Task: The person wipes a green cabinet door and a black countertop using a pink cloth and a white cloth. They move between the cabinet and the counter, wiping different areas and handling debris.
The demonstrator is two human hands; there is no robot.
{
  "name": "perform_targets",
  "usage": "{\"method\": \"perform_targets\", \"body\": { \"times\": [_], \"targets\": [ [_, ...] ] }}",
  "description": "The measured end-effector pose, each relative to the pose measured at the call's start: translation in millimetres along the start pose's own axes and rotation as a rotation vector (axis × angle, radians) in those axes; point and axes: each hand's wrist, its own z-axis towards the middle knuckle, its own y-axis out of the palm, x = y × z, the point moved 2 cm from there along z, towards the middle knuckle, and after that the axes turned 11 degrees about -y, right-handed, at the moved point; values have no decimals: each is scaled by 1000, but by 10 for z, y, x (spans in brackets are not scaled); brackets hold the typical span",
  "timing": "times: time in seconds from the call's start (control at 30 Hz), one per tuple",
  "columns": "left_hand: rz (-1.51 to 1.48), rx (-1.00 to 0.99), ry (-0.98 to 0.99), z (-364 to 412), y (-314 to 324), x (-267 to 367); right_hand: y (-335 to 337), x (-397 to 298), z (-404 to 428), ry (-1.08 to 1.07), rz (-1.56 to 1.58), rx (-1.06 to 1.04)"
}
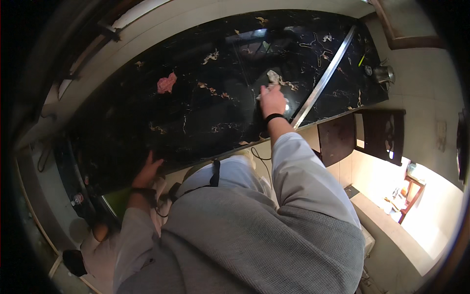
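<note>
My right hand [273,100] presses down on the black, veined stone countertop [224,114]. A pale crumpled cloth [273,77] shows beyond its fingertips and at the hand's left side, and the palm hides the rest. Over at the counter's front left edge is my left hand [147,172], thumb and fingers apart, holding nothing I can see. A pink crumpled cloth [167,83] lies by itself on the stone, left of my right hand and out of reach of both palms.
A shiny metal strip [325,78] runs across the counter to the right. Past it stand a metal jug [385,74] and a thin yellow-green stick [361,60]. Dark cabinet doors [337,137] hang below the front edge. Another person's sleeve [96,250] appears at lower left.
</note>
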Motion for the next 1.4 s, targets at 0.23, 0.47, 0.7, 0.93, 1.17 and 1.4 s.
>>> {"method": "perform_targets", "body": {
  "times": [0.23,0.47,0.7,0.93,1.17,1.4],
  "targets": [
    [538,213,-4,498,717,-115,310,-186,-859,-423,-77,-205],
    [499,593,62,298,1081,329,313,-104,-1116,-617,-40,-494],
    [466,402,287,160,1282,103,-176,260,301,-323,-107,-214],
    [509,395,324,-195,1536,-531,-452,555,1184,-81,-11,-10],
    [348,358,124,-448,1426,-678,413,-537,503,-467,175,27],
    [463,452,191,-137,1333,-501,1058,-948,-1771,-1170,-153,-306]
  ]
}}
